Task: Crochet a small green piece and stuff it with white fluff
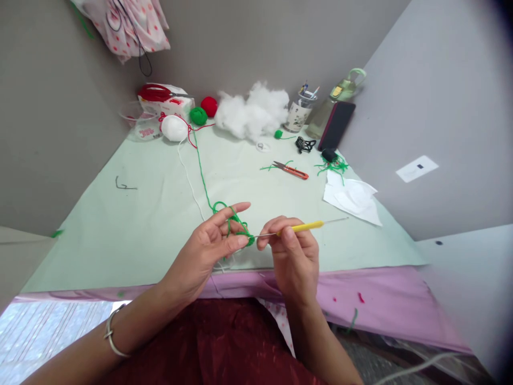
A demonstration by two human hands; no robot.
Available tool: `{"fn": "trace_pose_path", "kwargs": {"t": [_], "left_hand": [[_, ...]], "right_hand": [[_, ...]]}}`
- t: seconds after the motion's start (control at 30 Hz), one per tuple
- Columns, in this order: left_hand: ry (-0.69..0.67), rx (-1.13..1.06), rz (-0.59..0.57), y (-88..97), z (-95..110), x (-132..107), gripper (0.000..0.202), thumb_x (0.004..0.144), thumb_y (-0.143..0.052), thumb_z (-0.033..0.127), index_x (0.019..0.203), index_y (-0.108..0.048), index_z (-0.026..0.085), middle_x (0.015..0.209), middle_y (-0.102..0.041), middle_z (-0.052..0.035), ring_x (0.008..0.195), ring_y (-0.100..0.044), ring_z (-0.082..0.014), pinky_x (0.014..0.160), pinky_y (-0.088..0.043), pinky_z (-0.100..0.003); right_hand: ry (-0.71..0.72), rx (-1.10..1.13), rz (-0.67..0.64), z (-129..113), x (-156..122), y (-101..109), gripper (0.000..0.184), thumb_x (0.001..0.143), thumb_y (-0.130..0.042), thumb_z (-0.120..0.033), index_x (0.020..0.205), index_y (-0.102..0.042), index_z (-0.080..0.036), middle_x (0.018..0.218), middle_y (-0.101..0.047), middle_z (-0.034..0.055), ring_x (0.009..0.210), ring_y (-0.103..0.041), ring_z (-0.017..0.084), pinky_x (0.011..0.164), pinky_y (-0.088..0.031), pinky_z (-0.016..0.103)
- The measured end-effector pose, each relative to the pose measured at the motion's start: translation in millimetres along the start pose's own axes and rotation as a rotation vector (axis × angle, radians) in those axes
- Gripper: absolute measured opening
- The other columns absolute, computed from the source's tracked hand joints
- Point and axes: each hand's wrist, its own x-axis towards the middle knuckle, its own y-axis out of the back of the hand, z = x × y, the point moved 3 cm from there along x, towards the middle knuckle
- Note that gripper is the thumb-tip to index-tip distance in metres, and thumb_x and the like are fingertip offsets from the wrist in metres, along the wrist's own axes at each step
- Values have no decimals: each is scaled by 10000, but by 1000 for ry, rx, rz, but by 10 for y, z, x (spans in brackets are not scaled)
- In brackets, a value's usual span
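Over pale cloth (132, 230), nubby green yarn piece (250, 240), slim yellow-handled hook (303, 227)

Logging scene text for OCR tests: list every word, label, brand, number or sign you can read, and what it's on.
None legible.
Clear tub: reddish-pink print, too blurred to read.
White package: red markings, too blurred.
Pen cup: dark print on a pale band, too small.
White plate on the right wall: small dark mark, unreadable.
Yellow-handled hook: no lettering visible.
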Motion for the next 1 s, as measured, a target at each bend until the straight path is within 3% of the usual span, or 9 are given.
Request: {"fn": "trace_pose_path", "kwargs": {"t": [0.17, 0.37, 0.57, 0.77, 0.9, 1.0], "left_hand": [[28, -29, -15, -33, 26, 4, 755, 833, -871, 290, 1527, -575, 258, 940, -693, -24, 894, -618, -169, 583, -346, -242], [2, -45, 2, -19, 33, 17, 784, 827, -870, 248, 1543, -553, 233, 883, -677, 24, 563, -421, -55, 522, -350, -220], [-18, 17, 12, -15, 52, 8, 865, 827, -873, 257, 1598, -483, 234, 893, -671, 7, 673, -485, -102, 493, -335, -203], [-34, 71, 16, -26, 86, -33, 829, 846, -853, 277, 1591, -491, 236, 944, -651, -1, 720, -504, -110, 527, -362, -210], [-69, 91, 30, -8, 75, -48, 825, 853, -847, 270, 1595, -487, 269, 931, -646, 9, 749, -524, -122, 606, -399, -238], [-137, 164, 90, 9, 70, -63, 833, 843, -857, 244, 1592, -495, 282, 890, -641, 29, 718, -514, -118, 716, -459, -265]], "right_hand": [[25, -88, -56, 50, -28, -15, 178, 1017, -667, -320, 960, -818, -245, 925, -751, 31, 744, -648, 130, 690, -534, 281], [12, -49, 32, 51, 15, 0, 153, 985, -704, -344, 926, -808, -249, 875, -762, 20, 671, -639, 124, 660, -552, 280], [-19, -18, 36, 20, 41, -2, 175, 986, -694, -353, 908, -793, -232, 869, -764, 19, 638, -652, 116, 641, -571, 273], [-22, 1, -41, -27, 21, 18, 195, 1038, -618, -322, 932, -748, -222, 875, -786, 15, 650, -707, 123, 654, -609, 280], [45, -184, -56, -101, -36, 36, 215, 1074, -549, -296, 997, -738, -230, 930, -781, 24, 699, -735, 141, 698, -630, 318], [214, -449, -87, -148, -108, 20, 232, 1078, -514, -225, 1080, -745, -253, 962, -774, 38, 797, -749, 173, 752, -629, 357]]}}
